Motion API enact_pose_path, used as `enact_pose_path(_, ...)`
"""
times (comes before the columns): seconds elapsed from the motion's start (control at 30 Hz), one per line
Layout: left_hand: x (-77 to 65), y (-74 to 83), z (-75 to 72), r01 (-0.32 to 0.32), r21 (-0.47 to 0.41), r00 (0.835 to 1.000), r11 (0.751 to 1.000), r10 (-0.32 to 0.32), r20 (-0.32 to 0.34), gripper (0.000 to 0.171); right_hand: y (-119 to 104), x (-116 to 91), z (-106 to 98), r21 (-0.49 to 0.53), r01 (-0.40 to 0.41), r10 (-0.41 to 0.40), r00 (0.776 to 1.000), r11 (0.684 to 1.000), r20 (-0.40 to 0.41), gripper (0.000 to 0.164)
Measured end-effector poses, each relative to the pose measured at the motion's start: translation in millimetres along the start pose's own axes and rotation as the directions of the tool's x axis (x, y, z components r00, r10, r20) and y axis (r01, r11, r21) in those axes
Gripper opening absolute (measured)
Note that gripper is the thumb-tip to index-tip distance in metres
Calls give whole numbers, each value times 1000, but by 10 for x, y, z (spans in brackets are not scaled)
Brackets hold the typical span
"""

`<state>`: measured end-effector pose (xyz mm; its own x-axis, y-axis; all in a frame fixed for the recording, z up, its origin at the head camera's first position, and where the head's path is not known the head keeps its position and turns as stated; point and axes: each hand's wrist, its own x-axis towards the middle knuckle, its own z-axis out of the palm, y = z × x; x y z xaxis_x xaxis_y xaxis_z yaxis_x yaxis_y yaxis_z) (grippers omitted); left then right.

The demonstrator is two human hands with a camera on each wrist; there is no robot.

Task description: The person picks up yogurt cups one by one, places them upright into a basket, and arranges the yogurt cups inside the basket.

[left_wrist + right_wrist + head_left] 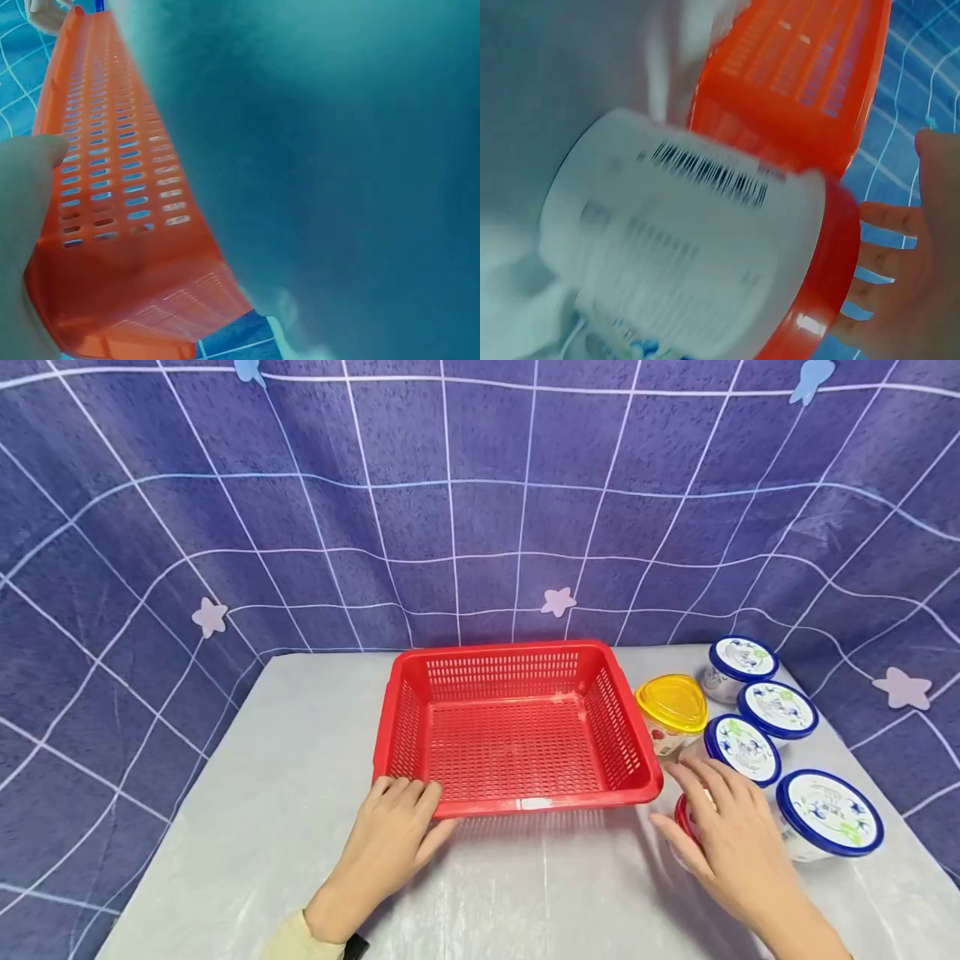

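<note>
A red perforated plastic basket (pixel 585 800) stands in the middle of the table, with nothing visible inside it. My left hand (pixel 393 827) grips its near left rim, fingers over the edge and thumb against the outer wall, as the left wrist view also shows. On the right, my right hand (pixel 723 839) hovers with spread fingers around a white tub with a red lid (pixel 684 820), mostly hidden beneath it. The right wrist view shows this tub (pixel 682 247) with a barcode on its side; the fingers lie by the lid, and whether they touch it I cannot tell.
A tub with a yellow lid (pixel 672 703) stands against the basket's right side. Several blue-lidded tubs (pixel 828 812) stand along the table's right edge. A blue curtain (pixel 480 518) with a grid pattern rises behind the grey-white table (pixel 247 827).
</note>
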<state>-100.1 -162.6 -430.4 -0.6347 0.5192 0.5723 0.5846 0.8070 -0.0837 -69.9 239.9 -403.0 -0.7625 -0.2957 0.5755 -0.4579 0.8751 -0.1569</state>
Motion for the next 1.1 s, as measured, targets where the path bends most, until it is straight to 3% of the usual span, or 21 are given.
enact_pose_path(0.2, 31, -20, 7, -22, 7, 998, 1000, 22, -62, 37, 103, -91, -18, -58, -76, 78, 996, 995, 41, 60)
enact_pose_path(0.37, 53, -31, 26, -38, 14, 998, 999, 39, -40, 29, 155, -150, 38, -115, -89, 97, 993, 989, 70, 67)
enact_pose_path(0.7, 128, -74, -25, -82, 46, 986, 996, 74, 147, 44, 169, -141, 150, -131, -109, 130, 978, 985, 165, 64)
enact_pose_path(0.9, 133, -94, -8, -87, 66, 991, 994, 79, 112, 47, 161, -155, 168, -144, -109, 136, 972, 984, 192, 56)
enact_pose_path(1.1, 176, -95, 7, -98, 55, 993, 994, 94, 76, 46, 182, -165, 166, -150, -104, 129, 978, 983, 166, 50)
